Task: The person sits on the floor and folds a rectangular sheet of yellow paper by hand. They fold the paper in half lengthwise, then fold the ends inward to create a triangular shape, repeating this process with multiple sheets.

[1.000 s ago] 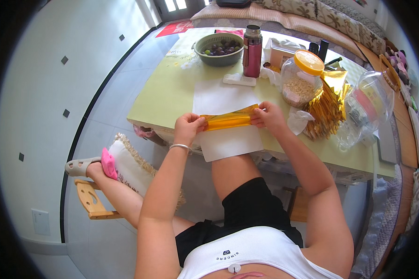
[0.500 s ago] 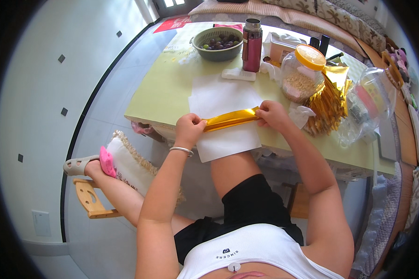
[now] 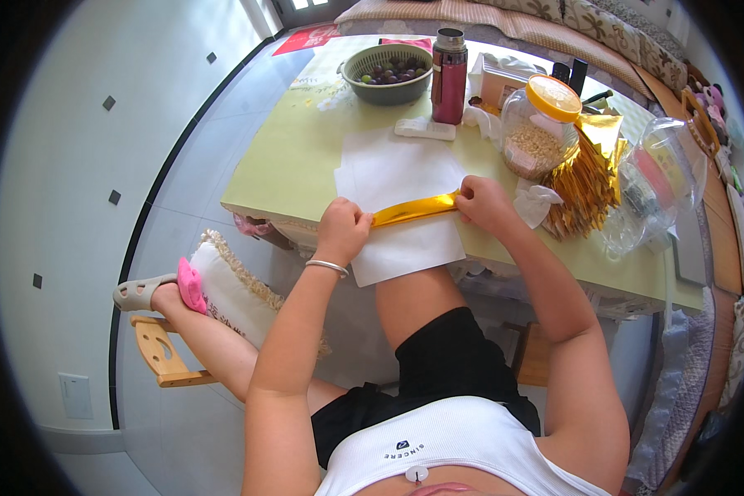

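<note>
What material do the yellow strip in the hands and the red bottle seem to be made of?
Yellow strip: probably metallic foil paper; it shines gold and lies folded flat between the left hand and right hand.
Red bottle: likely lacquered metal with a bare steel cap; glossy body, silvery top.

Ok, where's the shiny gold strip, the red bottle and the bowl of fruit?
gold strip (image 3: 413, 208), head view, middle of the strip between the hands.
red bottle (image 3: 448, 78), head view, its red body.
bowl (image 3: 364, 86), head view, its green outer wall.
</note>
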Demonstrator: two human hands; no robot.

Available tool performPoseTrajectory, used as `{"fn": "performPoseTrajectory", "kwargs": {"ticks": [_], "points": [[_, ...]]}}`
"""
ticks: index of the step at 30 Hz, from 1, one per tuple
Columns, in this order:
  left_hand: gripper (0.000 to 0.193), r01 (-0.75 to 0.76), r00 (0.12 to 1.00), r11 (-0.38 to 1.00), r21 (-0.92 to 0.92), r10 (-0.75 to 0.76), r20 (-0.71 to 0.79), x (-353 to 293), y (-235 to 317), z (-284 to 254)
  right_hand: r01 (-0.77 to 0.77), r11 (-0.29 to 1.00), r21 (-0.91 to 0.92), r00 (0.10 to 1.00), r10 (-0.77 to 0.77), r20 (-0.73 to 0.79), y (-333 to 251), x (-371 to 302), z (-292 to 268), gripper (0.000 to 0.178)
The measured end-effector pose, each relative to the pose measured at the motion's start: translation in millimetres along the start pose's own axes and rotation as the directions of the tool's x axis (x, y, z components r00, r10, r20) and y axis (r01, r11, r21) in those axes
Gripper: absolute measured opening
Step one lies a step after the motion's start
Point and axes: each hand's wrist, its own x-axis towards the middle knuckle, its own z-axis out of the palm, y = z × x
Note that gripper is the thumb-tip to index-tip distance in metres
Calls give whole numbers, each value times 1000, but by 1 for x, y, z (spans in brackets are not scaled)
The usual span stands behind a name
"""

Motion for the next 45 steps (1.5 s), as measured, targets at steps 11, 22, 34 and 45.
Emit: {"fn": "performPoseTrajectory", "kwargs": {"ticks": [11, 22, 34, 45], "points": [[27, 40, 985, 959, 281, -85, 150, 3, 13, -3, 84, 977, -198, 991, -103, -87, 11, -3, 7, 16], [24, -30, 969, 927, 374, -64, 238, 3, 30, -9, 43, 956, -291, 998, -57, -38, 2, -5, 1, 14], [42, -625, 767, 617, 477, 599, 231, 7, 20, 3, 593, 552, -586, 756, -632, 170, -2, -30, 39, 64], [81, -584, 808, 750, 310, 498, 315, -17, 46, 1, 580, 667, -467, 814, -486, 318, -6, -41, 47, 86]]}}
